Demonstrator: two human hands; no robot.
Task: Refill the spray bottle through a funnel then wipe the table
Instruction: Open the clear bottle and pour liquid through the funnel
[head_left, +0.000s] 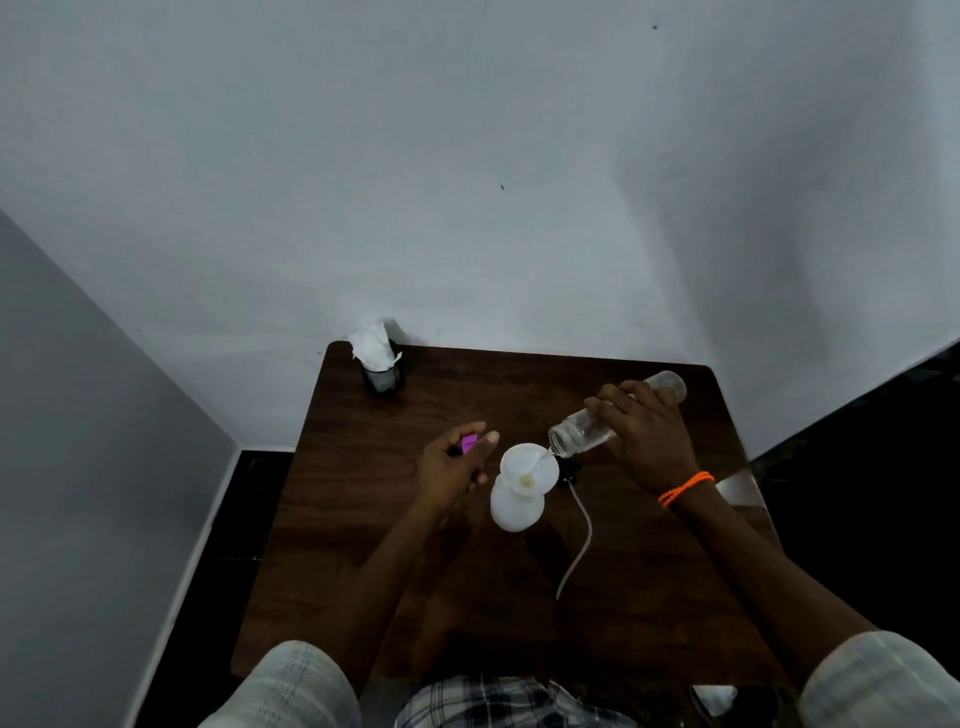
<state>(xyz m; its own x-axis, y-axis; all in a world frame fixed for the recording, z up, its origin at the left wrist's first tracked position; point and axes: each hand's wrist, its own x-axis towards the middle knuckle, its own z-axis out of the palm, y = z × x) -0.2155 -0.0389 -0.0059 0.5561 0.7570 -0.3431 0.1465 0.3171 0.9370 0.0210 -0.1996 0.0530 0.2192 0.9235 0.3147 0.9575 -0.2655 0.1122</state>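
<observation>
Writing: none readable
Clear bottle: tilted, mouth down-left over funnel
Right hand: grasps clear bottle
Left hand: holds purple cap

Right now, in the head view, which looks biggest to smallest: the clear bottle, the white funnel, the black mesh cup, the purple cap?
1. Clear plastic bottle, tilted
2. White round funnel and black mesh cup: alike, unsure
3. Purple cap, partly hidden by the left hand

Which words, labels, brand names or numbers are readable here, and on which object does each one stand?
None can be read. The clear bottle, white spray bottle, funnel, purple item in the left hand and black holder show no legible text.
</observation>
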